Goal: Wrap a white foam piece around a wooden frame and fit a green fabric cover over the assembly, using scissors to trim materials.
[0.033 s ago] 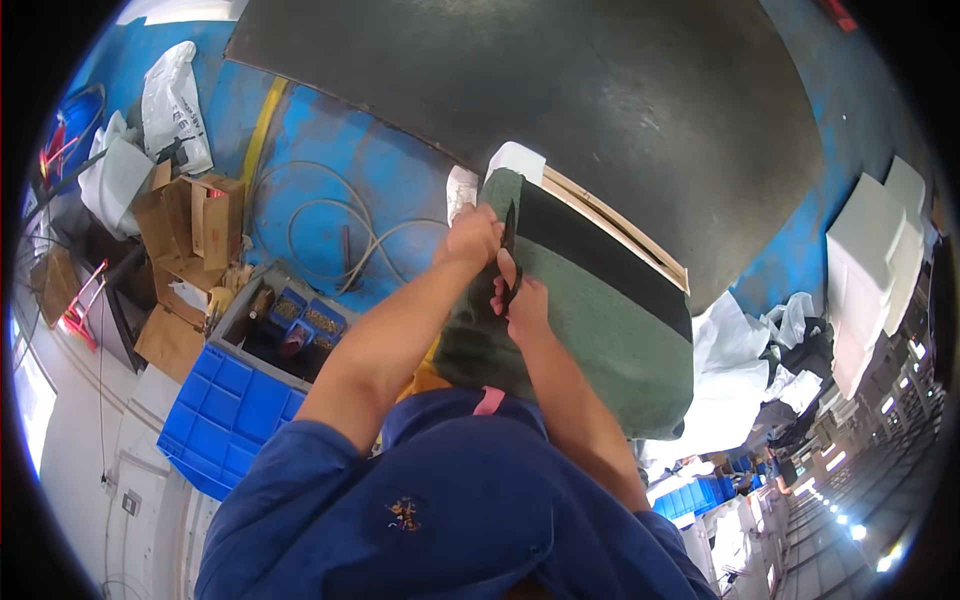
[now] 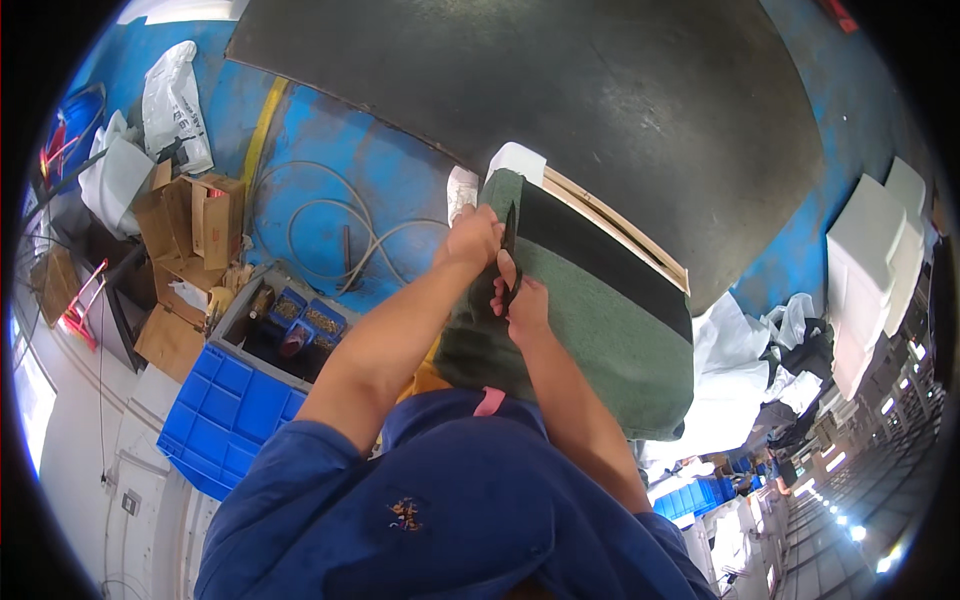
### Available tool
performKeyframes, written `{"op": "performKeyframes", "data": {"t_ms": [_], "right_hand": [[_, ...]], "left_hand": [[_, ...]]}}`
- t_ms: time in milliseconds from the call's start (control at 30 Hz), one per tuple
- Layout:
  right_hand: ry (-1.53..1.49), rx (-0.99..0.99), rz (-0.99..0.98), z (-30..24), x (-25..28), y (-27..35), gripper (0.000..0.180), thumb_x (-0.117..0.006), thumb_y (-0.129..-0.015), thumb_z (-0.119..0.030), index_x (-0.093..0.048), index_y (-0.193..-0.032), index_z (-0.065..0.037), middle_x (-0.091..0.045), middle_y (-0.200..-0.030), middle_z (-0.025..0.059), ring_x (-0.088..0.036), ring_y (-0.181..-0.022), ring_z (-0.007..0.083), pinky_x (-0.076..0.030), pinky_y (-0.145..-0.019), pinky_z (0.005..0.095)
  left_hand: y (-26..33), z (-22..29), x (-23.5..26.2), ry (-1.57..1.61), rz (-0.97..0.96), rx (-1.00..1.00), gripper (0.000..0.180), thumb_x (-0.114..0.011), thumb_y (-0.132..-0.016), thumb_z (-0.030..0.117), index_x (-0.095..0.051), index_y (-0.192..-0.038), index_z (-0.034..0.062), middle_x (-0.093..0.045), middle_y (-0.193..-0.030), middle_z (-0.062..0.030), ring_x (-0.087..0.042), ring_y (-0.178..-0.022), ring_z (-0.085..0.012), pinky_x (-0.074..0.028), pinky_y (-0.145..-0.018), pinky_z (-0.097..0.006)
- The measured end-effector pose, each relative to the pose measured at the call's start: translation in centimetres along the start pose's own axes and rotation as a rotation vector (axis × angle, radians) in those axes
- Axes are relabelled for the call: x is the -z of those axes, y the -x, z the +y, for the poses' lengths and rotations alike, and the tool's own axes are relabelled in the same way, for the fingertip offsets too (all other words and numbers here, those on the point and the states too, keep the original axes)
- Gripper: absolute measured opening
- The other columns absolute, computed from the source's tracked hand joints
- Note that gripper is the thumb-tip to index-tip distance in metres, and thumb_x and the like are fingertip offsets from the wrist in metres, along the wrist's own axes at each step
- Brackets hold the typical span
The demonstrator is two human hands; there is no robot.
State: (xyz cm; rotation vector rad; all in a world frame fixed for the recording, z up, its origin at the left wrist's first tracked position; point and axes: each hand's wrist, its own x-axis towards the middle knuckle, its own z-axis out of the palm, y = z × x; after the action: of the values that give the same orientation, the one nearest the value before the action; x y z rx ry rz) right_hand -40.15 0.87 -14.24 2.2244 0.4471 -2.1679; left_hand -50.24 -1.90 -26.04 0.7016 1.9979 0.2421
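Observation:
In front of me stands an upholstered piece covered in green fabric (image 2: pixel 600 325), with a black cloth band (image 2: pixel 590 250) and a bare wooden strip (image 2: pixel 620 225) along its far side. My right hand (image 2: pixel 525 305) is closed around the handles of dark scissors (image 2: pixel 510 235). Their blades point away from me, beside the piece's left end. There my left hand (image 2: pixel 472 238) is closed on the edge of the green fabric, its fingertips partly hidden. Just beyond that hand, a crumpled white wrapping (image 2: pixel 461 190) sticks out. White padding (image 2: pixel 517 158) shows at the far left corner.
A large dark board (image 2: pixel 520 80) spreads out ahead over the blue floor. To the left are a looped hose (image 2: pixel 330 205), a grey crate (image 2: pixel 262 310) with small parts bins, a blue lid (image 2: pixel 225 420) and cardboard boxes (image 2: pixel 190 225). White plastic sheeting (image 2: pixel 725 370) lies at the right.

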Motion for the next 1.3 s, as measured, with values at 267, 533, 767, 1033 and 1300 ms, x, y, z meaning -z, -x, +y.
{"op": "performKeyframes", "data": {"t_ms": [267,533,767,1033,1300], "right_hand": [[-0.051,-0.012,0.025,-0.8,-1.2,-3.0,0.052,-0.075,-0.079,-0.054,-0.058,-0.073,-0.005,-0.053,-0.062,0.0016,-0.053,-0.049,0.0132,-0.04,-0.043,0.0246],[0.032,-0.004,0.063,-1.3,-1.1,-3.8,0.052,-0.076,-0.08,-0.051,-0.055,-0.066,-0.004,-0.053,-0.06,0.0034,-0.053,-0.047,0.0146,-0.042,-0.042,0.0275],[0.061,0.013,0.071,-2.3,-1.5,-6.4,0.054,-0.074,-0.08,-0.053,-0.056,-0.066,-0.004,-0.053,-0.06,0.0038,-0.053,-0.046,0.0153,-0.043,-0.043,0.0277],[-0.03,-0.021,0.041,-3.0,-1.2,-6.3,0.053,-0.075,-0.079,-0.052,-0.057,-0.074,-0.002,-0.052,-0.06,0.0036,-0.052,-0.046,0.0158,-0.045,-0.042,0.0282],[-0.003,-0.032,0.077,-2.6,-1.4,-7.6,0.049,-0.076,-0.08,-0.049,-0.057,-0.072,-0.005,-0.051,-0.06,0.0022,-0.051,-0.046,0.0144,-0.042,-0.041,0.0272]], "left_hand": [[1.5,-1.8,-0.6,0.071,0.06,-0.057,0.021,-0.058,-0.092,0.027,-0.057,-0.109,0.0159,-0.056,-0.113,-0.0145,-0.054,-0.109,-0.0373,-0.047,-0.091,-0.045],[1.0,-3.4,-2.5,0.217,0.152,-0.1,0.02,-0.062,-0.089,0.022,-0.057,-0.107,0.017,-0.057,-0.108,-0.0171,-0.055,-0.102,-0.0383,-0.047,-0.086,-0.045],[1.7,-2.8,-1.3,0.145,0.092,-0.047,0.019,-0.057,-0.093,0.024,-0.057,-0.111,0.017,-0.058,-0.11,-0.017,-0.058,-0.102,-0.0381,-0.048,-0.085,-0.047],[2.0,-1.9,-0.5,0.132,0.113,-0.067,0.019,-0.055,-0.094,0.025,-0.057,-0.111,0.0163,-0.057,-0.111,-0.0175,-0.058,-0.104,-0.038,-0.048,-0.085,-0.047],[1.4,-1.5,-1.4,0.092,0.159,-0.06,0.015,-0.059,-0.092,0.024,-0.055,-0.101,0.0128,-0.056,-0.102,-0.0188,-0.056,-0.096,-0.0395,-0.047,-0.08,-0.047]]}}
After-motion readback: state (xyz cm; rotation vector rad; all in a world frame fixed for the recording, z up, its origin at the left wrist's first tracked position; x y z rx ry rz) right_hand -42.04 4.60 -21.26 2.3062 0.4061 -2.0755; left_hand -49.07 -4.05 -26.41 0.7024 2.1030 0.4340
